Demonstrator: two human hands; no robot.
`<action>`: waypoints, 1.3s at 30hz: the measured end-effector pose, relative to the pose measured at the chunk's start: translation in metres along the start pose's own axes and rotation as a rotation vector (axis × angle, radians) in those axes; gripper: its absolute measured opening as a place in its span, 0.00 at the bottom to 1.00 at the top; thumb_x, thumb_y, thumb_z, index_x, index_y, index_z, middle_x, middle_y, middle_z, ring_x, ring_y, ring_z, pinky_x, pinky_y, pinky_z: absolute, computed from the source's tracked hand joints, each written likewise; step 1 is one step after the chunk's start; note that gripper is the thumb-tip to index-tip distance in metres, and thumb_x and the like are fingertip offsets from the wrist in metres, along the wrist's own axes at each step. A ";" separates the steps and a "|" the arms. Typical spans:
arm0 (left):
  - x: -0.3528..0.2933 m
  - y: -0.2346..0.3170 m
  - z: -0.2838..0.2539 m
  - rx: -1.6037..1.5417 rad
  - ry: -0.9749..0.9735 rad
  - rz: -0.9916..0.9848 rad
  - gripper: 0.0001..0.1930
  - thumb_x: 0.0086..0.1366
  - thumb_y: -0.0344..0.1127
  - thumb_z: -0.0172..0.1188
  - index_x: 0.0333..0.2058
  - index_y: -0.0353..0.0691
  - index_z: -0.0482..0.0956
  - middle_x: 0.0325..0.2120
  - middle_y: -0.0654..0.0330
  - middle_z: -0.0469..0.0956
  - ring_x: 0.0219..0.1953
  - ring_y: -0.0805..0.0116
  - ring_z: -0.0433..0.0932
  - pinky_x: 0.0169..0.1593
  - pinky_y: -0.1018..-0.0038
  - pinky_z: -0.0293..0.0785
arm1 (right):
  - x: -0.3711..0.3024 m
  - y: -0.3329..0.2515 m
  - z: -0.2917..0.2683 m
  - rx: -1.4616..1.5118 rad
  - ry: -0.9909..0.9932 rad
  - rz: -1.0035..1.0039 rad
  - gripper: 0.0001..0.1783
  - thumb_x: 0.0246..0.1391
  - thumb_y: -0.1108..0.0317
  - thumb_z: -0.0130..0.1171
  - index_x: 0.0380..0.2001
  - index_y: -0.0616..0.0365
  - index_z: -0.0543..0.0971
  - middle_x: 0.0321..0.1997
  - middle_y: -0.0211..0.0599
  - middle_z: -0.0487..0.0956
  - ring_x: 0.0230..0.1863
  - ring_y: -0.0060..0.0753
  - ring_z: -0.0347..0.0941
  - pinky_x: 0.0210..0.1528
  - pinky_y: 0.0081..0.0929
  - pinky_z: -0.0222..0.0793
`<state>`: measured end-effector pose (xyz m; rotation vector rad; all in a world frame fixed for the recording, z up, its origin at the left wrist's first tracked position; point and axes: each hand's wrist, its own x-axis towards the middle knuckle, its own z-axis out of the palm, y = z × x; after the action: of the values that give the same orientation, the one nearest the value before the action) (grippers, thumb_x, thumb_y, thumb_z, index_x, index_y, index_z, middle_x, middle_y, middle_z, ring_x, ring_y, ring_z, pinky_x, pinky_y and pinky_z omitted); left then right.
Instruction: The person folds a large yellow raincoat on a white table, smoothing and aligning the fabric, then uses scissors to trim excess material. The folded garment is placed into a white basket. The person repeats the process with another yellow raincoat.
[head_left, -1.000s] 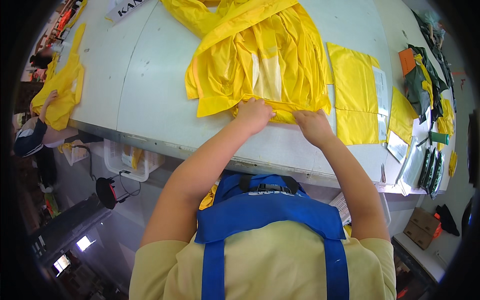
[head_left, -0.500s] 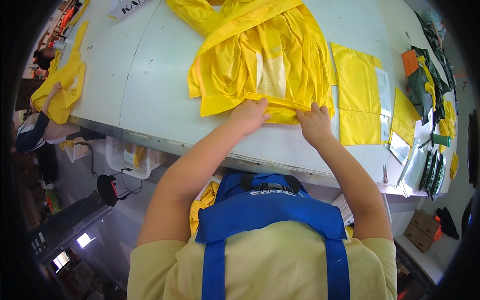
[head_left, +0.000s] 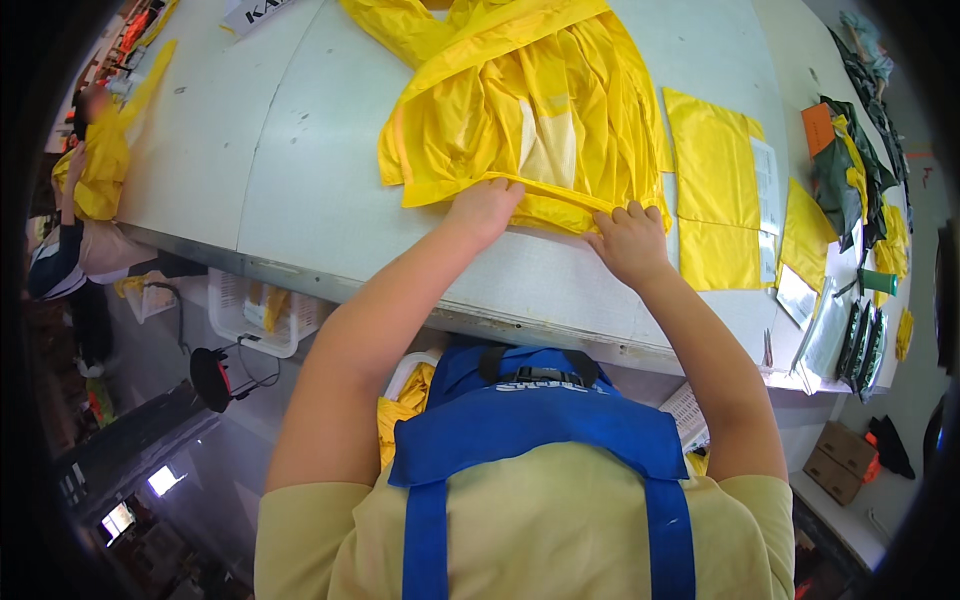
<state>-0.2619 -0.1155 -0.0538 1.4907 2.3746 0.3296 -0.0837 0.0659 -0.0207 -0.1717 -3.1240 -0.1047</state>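
Observation:
A yellow jacket (head_left: 590,110) of thin, shiny fabric lies spread on the white table (head_left: 320,160) in front of me, gathered in folds, with a pale mesh lining showing in its middle. Along its near edge runs a folded hem. My left hand (head_left: 486,208) pinches that hem left of centre, fingers closed on the fabric. Near the right corner, my right hand (head_left: 632,240) grips the same hem, its fingers bent over the edge. The strip of hem between both hands is pulled fairly straight.
Right of the jacket lies a folded yellow piece (head_left: 718,190) over white paper, with another yellow piece (head_left: 805,235) beyond. Dark green garments (head_left: 838,180) and an orange box (head_left: 817,126) sit farther right. At far left another person handles a yellow garment (head_left: 103,170). White baskets (head_left: 285,345) stand below the table.
My left hand has slid left and slightly up along the hem. The right hand keeps its place, its fingers shifted a little. At far left, the other person has drawn the yellow garment closer.

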 end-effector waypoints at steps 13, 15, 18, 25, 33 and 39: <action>-0.051 -0.020 -0.025 -0.042 -0.305 0.077 0.10 0.55 0.37 0.61 0.33 0.38 0.79 0.44 0.54 0.74 0.44 0.55 0.71 0.46 0.62 0.70 | -0.036 -0.026 0.016 0.276 -0.071 0.069 0.07 0.49 0.64 0.58 0.27 0.54 0.78 0.30 0.36 0.73 0.38 0.40 0.70 0.38 0.39 0.67; -0.053 -0.002 -0.037 0.171 -0.371 0.057 0.09 0.55 0.36 0.60 0.33 0.38 0.78 0.40 0.53 0.74 0.43 0.54 0.72 0.46 0.62 0.70 | -0.042 -0.039 0.023 0.261 -0.036 0.087 0.06 0.48 0.64 0.58 0.25 0.55 0.77 0.31 0.37 0.72 0.38 0.40 0.69 0.37 0.38 0.67; -0.055 0.037 -0.016 0.222 -0.098 0.156 0.09 0.56 0.34 0.57 0.34 0.37 0.77 0.33 0.51 0.75 0.41 0.54 0.73 0.45 0.61 0.70 | -0.044 -0.052 0.023 0.299 0.021 0.138 0.05 0.47 0.65 0.59 0.24 0.53 0.77 0.30 0.36 0.70 0.37 0.40 0.68 0.37 0.37 0.67; -0.039 0.118 0.061 -0.252 0.154 0.118 0.14 0.52 0.33 0.61 0.38 0.38 0.76 0.37 0.52 0.73 0.40 0.54 0.71 0.45 0.61 0.69 | -0.062 -0.038 0.045 0.640 0.042 0.308 0.05 0.43 0.69 0.61 0.25 0.55 0.76 0.35 0.40 0.73 0.41 0.45 0.70 0.42 0.39 0.66; -0.039 0.129 0.075 -0.129 0.213 0.013 0.06 0.50 0.37 0.64 0.28 0.45 0.82 0.37 0.60 0.71 0.43 0.56 0.68 0.45 0.61 0.66 | -0.089 -0.016 0.050 0.810 0.157 0.316 0.07 0.45 0.73 0.59 0.31 0.59 0.78 0.39 0.42 0.77 0.41 0.48 0.71 0.46 0.38 0.66; -0.031 0.134 0.064 -0.320 0.164 -0.181 0.08 0.49 0.41 0.67 0.24 0.44 0.83 0.34 0.61 0.73 0.43 0.56 0.67 0.45 0.61 0.64 | -0.078 -0.013 0.030 1.091 0.007 0.399 0.06 0.47 0.72 0.58 0.30 0.62 0.78 0.30 0.45 0.77 0.37 0.47 0.72 0.44 0.36 0.67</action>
<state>-0.1133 -0.0846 -0.0610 1.1349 2.4154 0.7710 -0.0075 0.0466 -0.0530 -0.7067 -2.5733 1.4899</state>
